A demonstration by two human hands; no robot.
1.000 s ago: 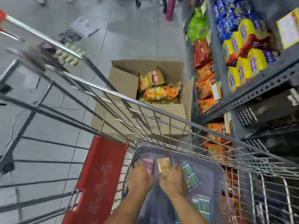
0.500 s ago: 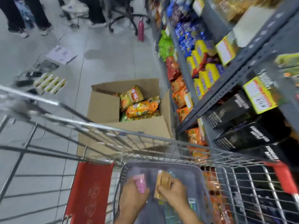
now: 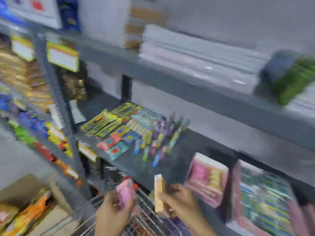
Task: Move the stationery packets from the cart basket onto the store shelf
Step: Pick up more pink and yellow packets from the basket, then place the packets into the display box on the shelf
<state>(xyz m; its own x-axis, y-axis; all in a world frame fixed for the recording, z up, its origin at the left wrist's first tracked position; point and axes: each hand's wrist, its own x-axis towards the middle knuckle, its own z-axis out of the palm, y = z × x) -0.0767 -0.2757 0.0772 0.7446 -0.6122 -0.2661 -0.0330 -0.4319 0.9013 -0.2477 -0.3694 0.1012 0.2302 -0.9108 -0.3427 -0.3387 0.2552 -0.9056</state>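
The view is blurred by motion. My left hand [image 3: 110,213] grips a pink packet [image 3: 125,193] above the wire cart [image 3: 150,223]. To its right, my right hand [image 3: 180,201] holds a tan packet [image 3: 158,195] upright, just before the front edge of the dark store shelf [image 3: 170,164]. On that shelf lie rows of yellow and coloured stationery packets [image 3: 119,130] and pens [image 3: 162,142]. A pink boxed set [image 3: 206,178] and a multicoloured packet stack [image 3: 262,198] lie on the shelf to the right. The cart basket is out of sight.
A higher shelf [image 3: 187,77] carries stacked grey packs and a green bundle [image 3: 293,79]. Snack packs fill the left rack [image 3: 34,130] behind a grey upright post [image 3: 63,116]. A cardboard box [image 3: 22,210] of snacks stands on the floor at lower left.
Both hands lifted the pink and tan packets out of the basket and up to shelf height. The view swung from the cart and floor box up and right to the stationery shelf.
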